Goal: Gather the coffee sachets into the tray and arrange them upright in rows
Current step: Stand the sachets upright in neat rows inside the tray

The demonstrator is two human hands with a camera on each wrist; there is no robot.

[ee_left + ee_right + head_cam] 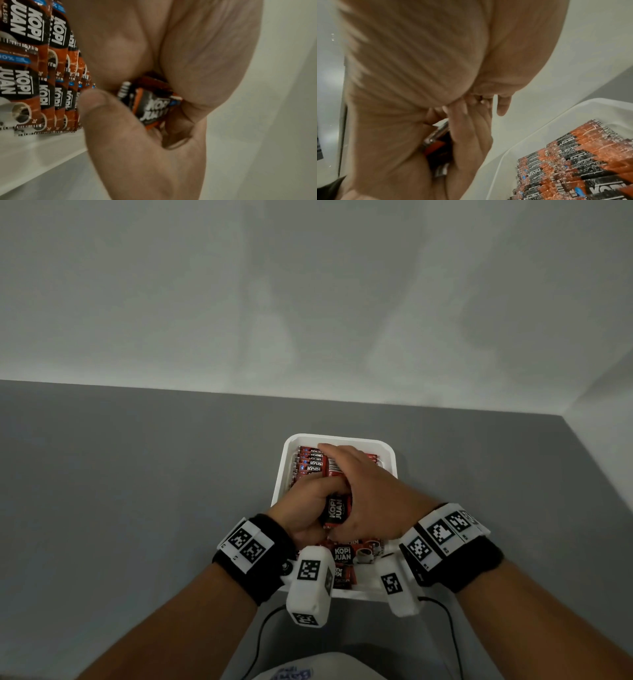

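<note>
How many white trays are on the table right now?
1. The white tray sits on the grey table, directly under both hands, holding the coffee sachets. Its near edge is partly hidden by the wrist cameras.

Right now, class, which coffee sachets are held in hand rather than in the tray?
The bundle of sachets gripped between both hands; the rest are in the white tray.

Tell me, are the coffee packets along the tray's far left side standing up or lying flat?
Standing up. The far-left row of sachets sits on edge, packed face to face in the white tray; the left wrist view shows the same row.
</note>
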